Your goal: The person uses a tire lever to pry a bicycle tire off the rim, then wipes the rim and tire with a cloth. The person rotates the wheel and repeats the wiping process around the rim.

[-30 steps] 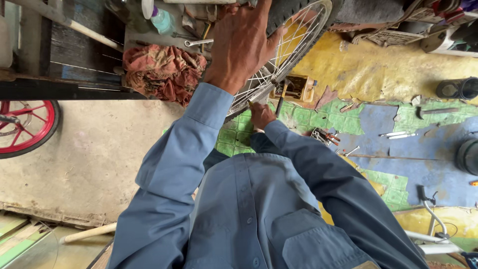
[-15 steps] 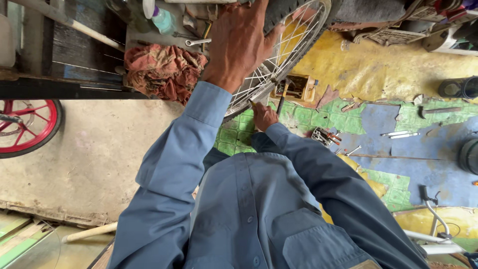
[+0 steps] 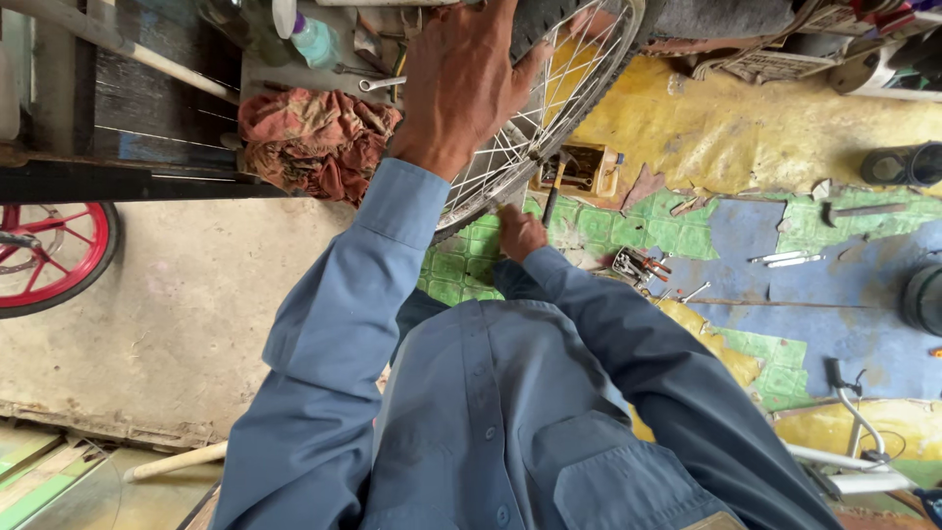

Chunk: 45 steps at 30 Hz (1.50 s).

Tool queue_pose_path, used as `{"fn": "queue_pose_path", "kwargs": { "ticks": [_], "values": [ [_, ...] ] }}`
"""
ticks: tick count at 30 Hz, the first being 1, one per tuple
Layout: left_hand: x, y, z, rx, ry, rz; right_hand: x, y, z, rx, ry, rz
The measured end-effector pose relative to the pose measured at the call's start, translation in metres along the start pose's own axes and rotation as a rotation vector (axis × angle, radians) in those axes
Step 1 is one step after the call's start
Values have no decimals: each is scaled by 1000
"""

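Two hands work the wheel: left hand grasps the tyre, right hand pinches the rim; fingers could catch between spokes if the wheel turns.

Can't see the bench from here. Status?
Left hand gripping wheel at tyre. Right hand at lower rim. Red rag beside, clear.

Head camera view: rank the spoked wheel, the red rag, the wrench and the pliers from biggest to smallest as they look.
1. Spoked wheel, partly hidden by the left hand.
2. Red rag.
3. Pliers and wrench look alike; not ranked.
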State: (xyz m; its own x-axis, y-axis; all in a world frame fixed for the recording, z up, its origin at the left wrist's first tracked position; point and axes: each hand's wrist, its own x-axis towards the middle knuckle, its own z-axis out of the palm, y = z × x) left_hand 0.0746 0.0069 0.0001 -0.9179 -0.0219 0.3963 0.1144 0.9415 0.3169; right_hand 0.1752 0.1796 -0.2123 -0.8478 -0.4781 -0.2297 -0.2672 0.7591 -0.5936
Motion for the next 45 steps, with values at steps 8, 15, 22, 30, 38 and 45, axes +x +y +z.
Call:
{"fn": "queue_pose_path", "kwargs": {
  "ticks": [8,15,22,30,38,45],
  "values": [
    [2,-9,-2,81,25,38,0,0,6,64,77,-63],
    [-6,-9,-4,56,46,34,1,1,9,115,116,9],
    [-7,4,4,64,163,54,17,0,1,-117,-29,105],
    [-8,16,5,49,6,-12,24,2,-7,-104,-106,69],
    [-3,0,-4,20,-27,-26,10,10,-6,27,53,-142],
    [-1,-23,-13,55,83,81,-1,11,-1,-8,82,-263]
  ]
}}
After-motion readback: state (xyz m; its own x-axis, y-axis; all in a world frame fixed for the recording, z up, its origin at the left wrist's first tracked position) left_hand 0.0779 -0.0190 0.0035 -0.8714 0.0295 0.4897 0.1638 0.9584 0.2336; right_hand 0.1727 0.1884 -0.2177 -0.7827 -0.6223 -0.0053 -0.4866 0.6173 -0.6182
